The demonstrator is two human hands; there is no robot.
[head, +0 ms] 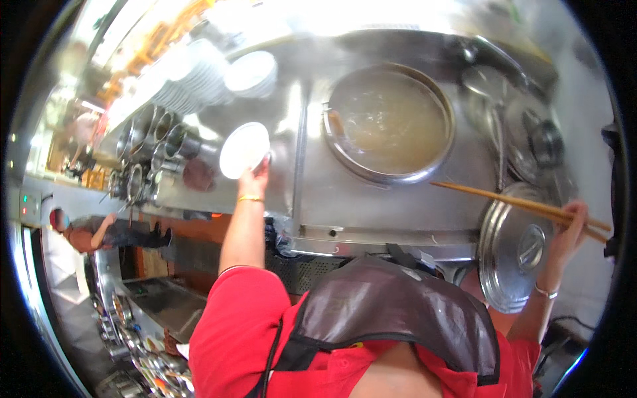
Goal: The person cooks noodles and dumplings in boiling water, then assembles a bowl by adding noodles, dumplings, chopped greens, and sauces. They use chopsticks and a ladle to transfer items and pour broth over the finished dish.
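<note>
My left hand [255, 180] grips the near edge of a white bowl [245, 150] above the steel counter at left. Long wooden chopsticks [517, 201] are in my right hand [573, 226], their tips pointing left towards a large round steel pot [390, 124]. Cloudy liquid fills the pot, and a small light-brown thing lies at its left inner wall. Below the chopsticks, a round steel lid [517, 248] leans at the counter's right edge, beside my right forearm.
Stacked white bowls [191, 79] and another white stack [251, 74] stand at the upper left. Steel containers [181, 141] crowd the left side. A ladle [499, 134] and steel lids lie right of the pot. A co-worker [107, 234] stands at far left.
</note>
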